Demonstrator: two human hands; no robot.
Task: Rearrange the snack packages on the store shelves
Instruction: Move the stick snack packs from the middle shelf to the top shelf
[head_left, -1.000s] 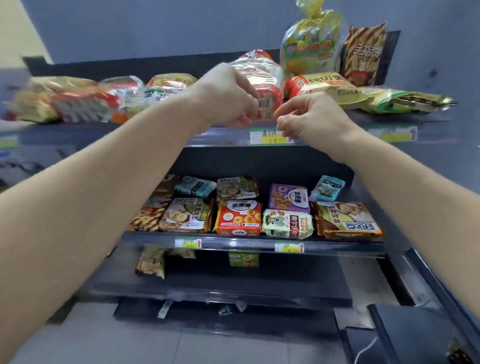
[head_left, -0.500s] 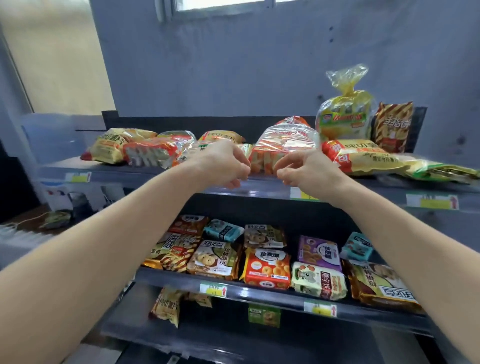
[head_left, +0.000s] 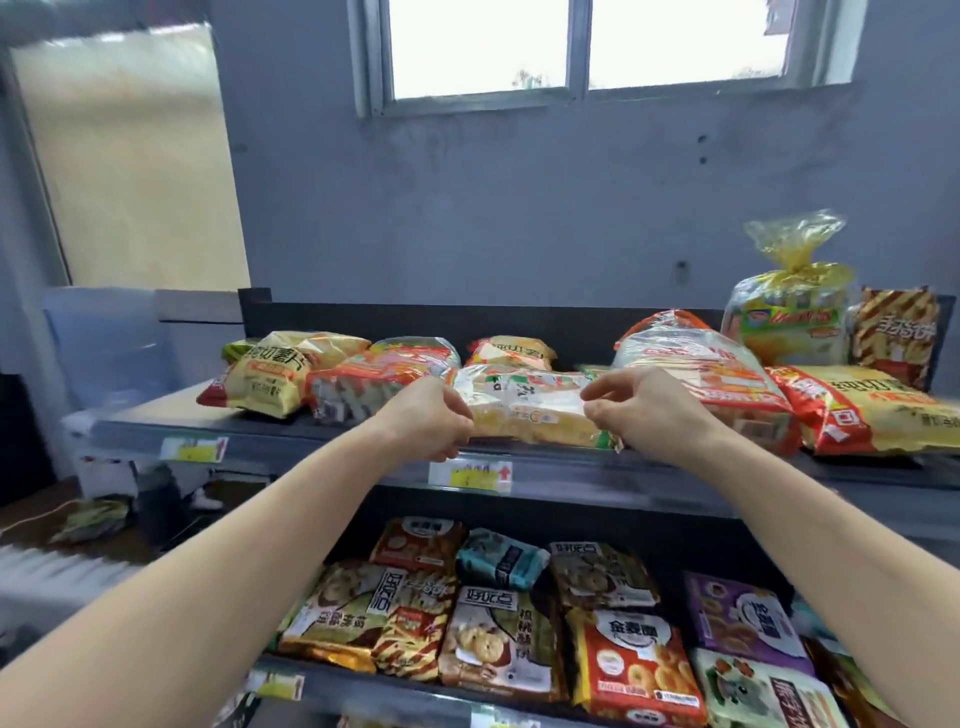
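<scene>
Biscuit packs (head_left: 636, 660) crowd the lower shelf (head_left: 363, 693) nearest me. Above, at the front edge of the top shelf (head_left: 597, 480), I note a yellow snack bag (head_left: 530, 410) lying flat. Left hand (head_left: 431, 415) and right hand (head_left: 641, 410) curl their fingers round its ends. Behind, a tied bag (head_left: 789, 312) stands upright near the right rear corner.
</scene>
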